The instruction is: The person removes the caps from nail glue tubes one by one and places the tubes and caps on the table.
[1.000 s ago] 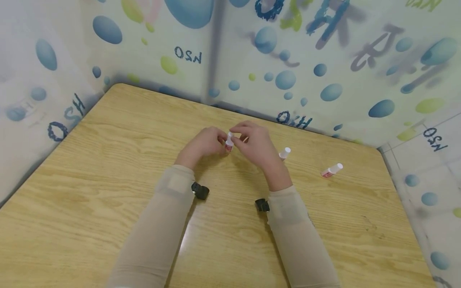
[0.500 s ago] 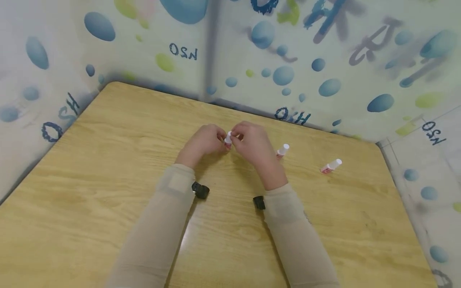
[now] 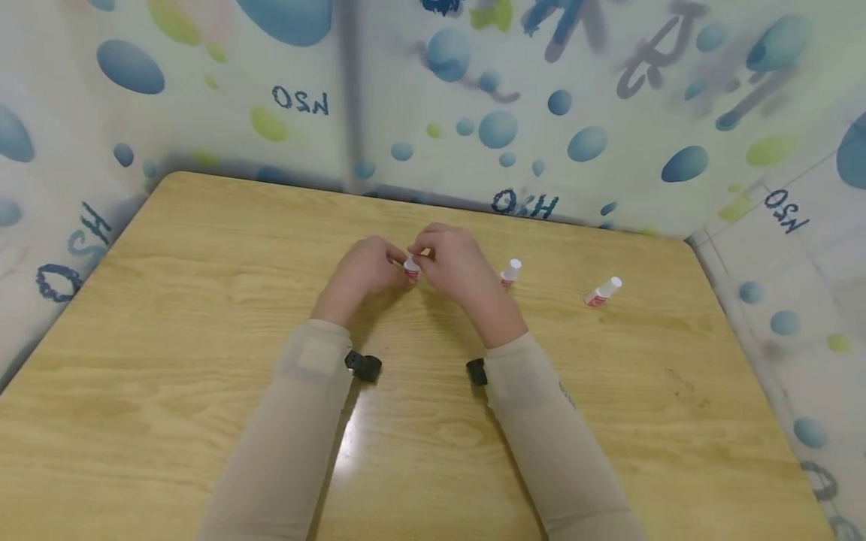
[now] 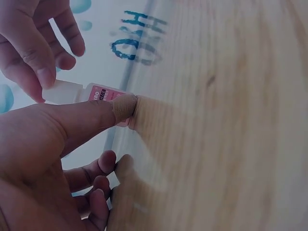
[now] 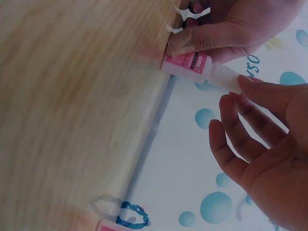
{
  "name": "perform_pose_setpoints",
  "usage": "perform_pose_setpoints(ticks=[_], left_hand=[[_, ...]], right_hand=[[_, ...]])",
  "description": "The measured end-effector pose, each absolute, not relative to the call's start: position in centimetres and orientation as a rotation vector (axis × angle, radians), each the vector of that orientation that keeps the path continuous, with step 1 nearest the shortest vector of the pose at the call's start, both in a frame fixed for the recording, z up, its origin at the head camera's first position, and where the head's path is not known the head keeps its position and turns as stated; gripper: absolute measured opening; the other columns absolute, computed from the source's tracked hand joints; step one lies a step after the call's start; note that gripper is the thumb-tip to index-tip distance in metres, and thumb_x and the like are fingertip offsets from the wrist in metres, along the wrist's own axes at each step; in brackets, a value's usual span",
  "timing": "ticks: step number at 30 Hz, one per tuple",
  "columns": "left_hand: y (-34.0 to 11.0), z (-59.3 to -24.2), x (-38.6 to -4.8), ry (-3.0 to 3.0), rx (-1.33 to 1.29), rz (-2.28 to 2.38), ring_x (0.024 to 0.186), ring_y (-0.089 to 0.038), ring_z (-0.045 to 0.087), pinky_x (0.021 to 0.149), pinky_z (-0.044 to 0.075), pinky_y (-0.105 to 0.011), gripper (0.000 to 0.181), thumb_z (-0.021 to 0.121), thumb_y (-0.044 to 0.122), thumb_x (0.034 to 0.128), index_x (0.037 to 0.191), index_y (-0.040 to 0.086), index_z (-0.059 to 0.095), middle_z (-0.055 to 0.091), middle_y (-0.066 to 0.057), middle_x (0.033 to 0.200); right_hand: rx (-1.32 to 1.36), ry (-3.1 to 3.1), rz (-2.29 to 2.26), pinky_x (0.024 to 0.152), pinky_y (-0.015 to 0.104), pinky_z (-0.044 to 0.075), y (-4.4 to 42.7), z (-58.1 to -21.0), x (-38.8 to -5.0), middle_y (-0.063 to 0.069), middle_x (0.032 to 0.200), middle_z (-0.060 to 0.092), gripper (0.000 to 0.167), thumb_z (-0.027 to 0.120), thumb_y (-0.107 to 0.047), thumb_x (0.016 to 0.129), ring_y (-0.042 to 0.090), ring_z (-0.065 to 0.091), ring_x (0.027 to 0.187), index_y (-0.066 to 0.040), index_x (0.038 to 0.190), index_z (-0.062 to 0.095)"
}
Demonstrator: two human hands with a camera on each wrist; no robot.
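Note:
A small glue bottle with a pink label stands upright on the wooden table. My left hand holds it low on the body, and a beige bandage wraps that thumb's tip. The bottle's white cap is pinched at its top between the thumb and fingertips of my right hand. In the head view the fingers hide much of the cap. The cap sits on the bottle.
To the right stand two similar bottles with white caps, a nearer bottle and a farther bottle. A patterned wall rises behind the table's back edge. Black wrist devices are strapped on both sleeves.
My right fingers have come together from a looser spread onto the cap's top. The left hand keeps its hold on the bottle. The head view has shifted, so everything sits farther left in it.

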State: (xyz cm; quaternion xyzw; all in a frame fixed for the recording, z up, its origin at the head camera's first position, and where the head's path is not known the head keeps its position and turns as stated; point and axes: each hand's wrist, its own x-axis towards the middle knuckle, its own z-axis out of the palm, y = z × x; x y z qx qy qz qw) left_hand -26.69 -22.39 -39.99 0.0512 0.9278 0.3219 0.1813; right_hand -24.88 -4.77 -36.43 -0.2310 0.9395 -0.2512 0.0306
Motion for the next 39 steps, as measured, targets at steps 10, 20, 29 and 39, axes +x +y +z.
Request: perform_pose_setpoints(ticks=[10, 20, 29, 39], left_hand=[[-22.1, -40.0, -26.5, 2.653, 0.157, 0.902, 0.120, -0.030, 0.064, 0.106, 0.052, -0.047, 0.036, 0.080, 0.029, 0.0914, 0.122, 0.009, 0.080, 0.076, -0.012, 0.131], [-22.3, -40.3, -26.3, 2.606, 0.160, 0.985, 0.116, -0.031, 0.065, 0.106, 0.052, -0.049, 0.044, 0.084, 0.026, 0.0882, 0.128, 0.008, 0.076, 0.074, -0.014, 0.129], [-23.3, -40.5, -26.7, 2.606, 0.218, 0.946, 0.115, -0.032, 0.060, 0.100, 0.051, -0.046, 0.052, 0.083, 0.030, 0.0896, 0.134, 0.005, 0.071, 0.069, -0.018, 0.129], [-23.7, -40.3, -26.7, 2.587, 0.364, 0.946, 0.094, -0.026, 0.050, 0.077, 0.041, -0.035, 0.042, 0.086, 0.029, 0.0888, 0.124, 0.009, 0.075, 0.058, -0.009, 0.100]], right_hand=[[-0.719, 2.842, -0.687, 0.106, 0.038, 0.056, -4.1, -35.6, -25.0, 0.007, 0.134, 0.074, 0.026, 0.066, -0.013, 0.105, 0.024, 0.071, 0.120, -0.009, 0.127, 0.078], [-0.673, 2.958, -1.533, 0.098, 0.033, 0.060, 4.3, -26.9, -19.1, 0.004, 0.140, 0.071, 0.034, 0.069, -0.011, 0.103, 0.017, 0.072, 0.108, -0.010, 0.137, 0.073], [-0.386, 3.097, -1.748, 0.088, 0.015, 0.053, 12.2, -25.2, -15.2, -0.004, 0.118, 0.075, 0.024, 0.069, -0.015, 0.104, 0.005, 0.070, 0.096, -0.009, 0.125, 0.078], [-0.164, 2.911, -0.973, 0.097, 0.054, 0.056, 20.6, -30.3, -18.9, 0.019, 0.156, 0.055, 0.053, 0.064, -0.032, 0.107, 0.041, 0.066, 0.126, -0.012, 0.156, 0.053]])
